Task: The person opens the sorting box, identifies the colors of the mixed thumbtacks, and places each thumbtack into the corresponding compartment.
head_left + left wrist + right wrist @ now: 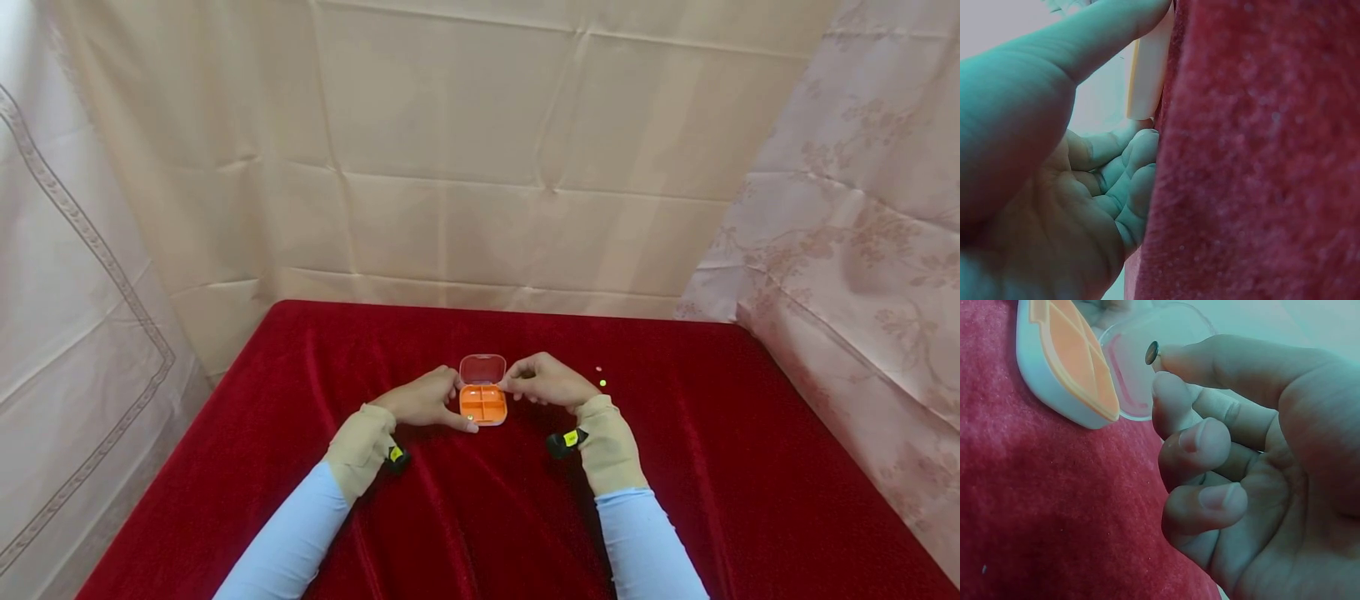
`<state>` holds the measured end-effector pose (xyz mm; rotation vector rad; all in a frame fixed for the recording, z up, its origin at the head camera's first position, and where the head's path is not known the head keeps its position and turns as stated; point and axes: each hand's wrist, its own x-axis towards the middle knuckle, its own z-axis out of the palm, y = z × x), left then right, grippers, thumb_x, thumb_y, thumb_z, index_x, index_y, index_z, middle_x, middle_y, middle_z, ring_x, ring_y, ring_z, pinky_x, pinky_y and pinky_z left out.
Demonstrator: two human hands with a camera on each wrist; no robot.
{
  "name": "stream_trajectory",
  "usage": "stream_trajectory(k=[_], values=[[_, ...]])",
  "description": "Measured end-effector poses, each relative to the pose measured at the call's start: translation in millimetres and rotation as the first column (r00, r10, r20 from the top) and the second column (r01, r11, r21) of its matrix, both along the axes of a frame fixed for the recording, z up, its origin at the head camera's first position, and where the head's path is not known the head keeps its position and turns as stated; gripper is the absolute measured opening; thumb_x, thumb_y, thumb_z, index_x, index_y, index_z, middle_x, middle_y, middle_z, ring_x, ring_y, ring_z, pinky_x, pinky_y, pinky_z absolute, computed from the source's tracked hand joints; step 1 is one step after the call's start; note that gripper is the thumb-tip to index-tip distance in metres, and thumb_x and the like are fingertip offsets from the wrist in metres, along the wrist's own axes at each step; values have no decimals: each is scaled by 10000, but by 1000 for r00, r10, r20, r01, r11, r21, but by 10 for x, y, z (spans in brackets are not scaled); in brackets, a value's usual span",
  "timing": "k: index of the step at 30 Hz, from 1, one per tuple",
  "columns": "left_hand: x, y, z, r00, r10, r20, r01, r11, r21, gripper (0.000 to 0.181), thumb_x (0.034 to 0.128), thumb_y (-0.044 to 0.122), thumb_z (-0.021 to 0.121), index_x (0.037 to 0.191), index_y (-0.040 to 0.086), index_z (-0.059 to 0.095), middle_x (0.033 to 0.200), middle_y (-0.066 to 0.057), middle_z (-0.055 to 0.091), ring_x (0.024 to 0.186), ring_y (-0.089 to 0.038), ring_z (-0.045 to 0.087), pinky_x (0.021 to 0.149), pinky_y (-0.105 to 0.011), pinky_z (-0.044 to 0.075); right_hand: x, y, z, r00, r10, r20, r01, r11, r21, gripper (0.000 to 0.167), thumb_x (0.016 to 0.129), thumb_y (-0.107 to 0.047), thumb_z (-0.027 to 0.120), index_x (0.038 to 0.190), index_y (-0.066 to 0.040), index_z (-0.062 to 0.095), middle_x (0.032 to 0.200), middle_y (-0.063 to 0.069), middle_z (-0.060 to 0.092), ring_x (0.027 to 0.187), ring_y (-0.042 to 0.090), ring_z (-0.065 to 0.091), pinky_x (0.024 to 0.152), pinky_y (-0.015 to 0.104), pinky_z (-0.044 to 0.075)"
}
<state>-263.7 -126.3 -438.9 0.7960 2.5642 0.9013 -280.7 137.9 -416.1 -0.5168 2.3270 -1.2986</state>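
An orange and white pill case (483,404) with four compartments lies on the red cloth, its clear lid (482,367) raised at the back. My left hand (429,398) holds the case from the left, thumb at the near edge and fingers by the far left corner. In the left wrist view the case's white side (1149,78) shows beyond the thumb. My right hand (551,380) pinches a small stud with a round, dark disc head (1152,353) between thumb and forefinger, beside the case's right back corner. Another tiny item (470,417) sits in the near left compartment.
Right of my right hand, a small yellow-green piece (602,383) and a small pinkish piece (598,368) lie on the red velvet-covered table (750,467). Pale curtains (480,167) hang behind the table and at both sides.
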Motion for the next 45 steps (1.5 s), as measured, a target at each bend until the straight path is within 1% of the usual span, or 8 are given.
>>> stream_trajectory(k=[7,14,18,25,33,40,45], values=[[-2,-1,-5,1000,4,-6,-4,1000,-9,636,812,445,880,1178,19,580,1031,-51,526,917,-168,498,801,-308,453,-12,-25,-13,1000,12,-18,-12,1000,-2,194,998,-217,704,1007,-30,753,800,57,639,593,108,466,537,241,407],[3,-2,1,1000,3,-1,-3,1000,0,618,813,433,882,1162,24,578,1030,-57,526,916,-174,497,798,-314,453,-13,-56,-26,1000,4,-8,-5,1000,-14,177,992,-208,708,1009,-39,757,807,85,634,582,105,454,517,231,383],[0,-11,-7,1000,-3,3,3,1000,0,619,816,448,877,1159,29,577,1036,-53,532,918,-173,502,804,-316,458,-3,-80,-17,1000,5,-9,-6,1000,-14,174,991,-212,710,1007,-46,758,814,91,639,591,111,461,528,235,393],[-6,-19,-25,1000,5,11,-5,1000,2,632,811,465,877,1165,36,577,1037,-51,533,914,-177,506,794,-318,462,-8,-112,-9,1000,21,-24,-21,999,-24,152,1002,-165,683,1019,-30,752,851,156,646,602,123,463,540,242,402],[17,-10,11,1000,6,16,-6,1000,6,615,819,435,878,1168,28,576,1041,-57,529,916,-178,501,799,-318,455,12,-137,-8,1000,19,-22,-19,1000,-25,159,1004,-153,671,1039,-16,744,840,95,640,626,119,467,560,241,408],[24,-7,16,1000,9,14,-9,1000,1,628,820,434,877,1182,20,573,1035,-58,529,908,-175,500,790,-313,454,16,-164,-8,999,26,-27,-27,999,-32,191,992,-202,705,1037,-21,747,797,41,611,616,119,454,553,242,399],[22,-8,16,1000,8,6,-8,1000,-3,627,818,444,876,1174,24,575,1029,-57,531,904,-174,501,787,-312,454,19,-180,-7,998,26,-49,-28,999,-29,178,994,-192,701,1041,-30,756,802,55,621,616,130,460,556,249,403]])
